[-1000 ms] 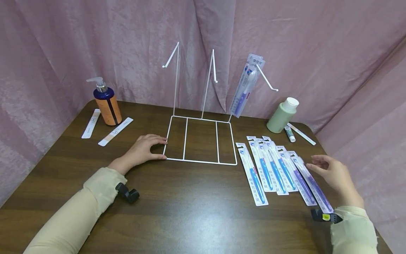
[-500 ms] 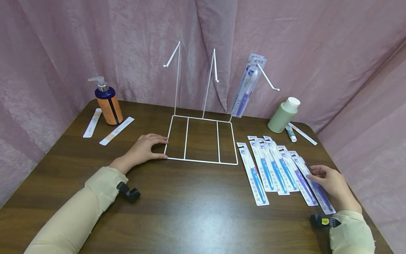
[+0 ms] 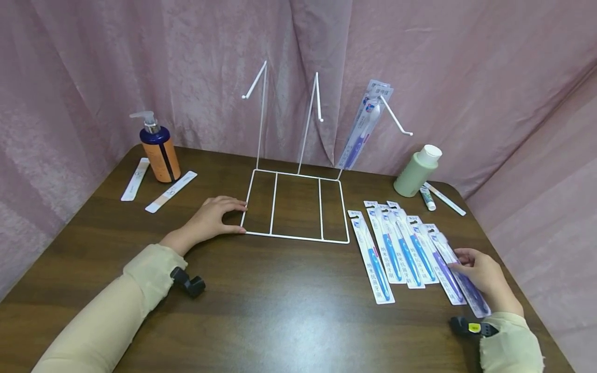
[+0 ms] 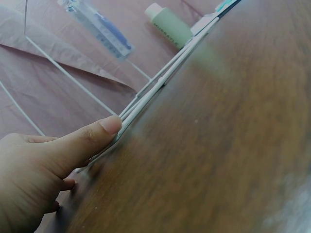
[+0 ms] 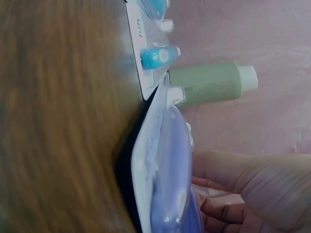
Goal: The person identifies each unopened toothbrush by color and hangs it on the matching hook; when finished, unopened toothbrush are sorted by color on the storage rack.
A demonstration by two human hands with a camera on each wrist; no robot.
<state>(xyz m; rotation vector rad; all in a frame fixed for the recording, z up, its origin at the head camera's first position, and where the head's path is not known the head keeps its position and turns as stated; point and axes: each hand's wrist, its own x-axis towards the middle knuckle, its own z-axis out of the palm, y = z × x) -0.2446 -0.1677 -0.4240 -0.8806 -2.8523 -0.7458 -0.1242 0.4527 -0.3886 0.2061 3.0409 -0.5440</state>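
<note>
Now your right hand [image 3: 485,274] curls its fingers around the outermost purple toothbrush pack [image 3: 459,274], at the right end of the row on the table [image 3: 289,311]. Your left hand [image 3: 210,220] rests with relaxed fingers touching the white wire rack [image 3: 296,207] at its front-left corner.

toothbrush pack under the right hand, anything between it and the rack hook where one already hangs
Nothing visible blocks it. The right hand is already on the purple toothbrush pack, and the space up to the hook is open; only the hanging pack sits at its back.
</note>
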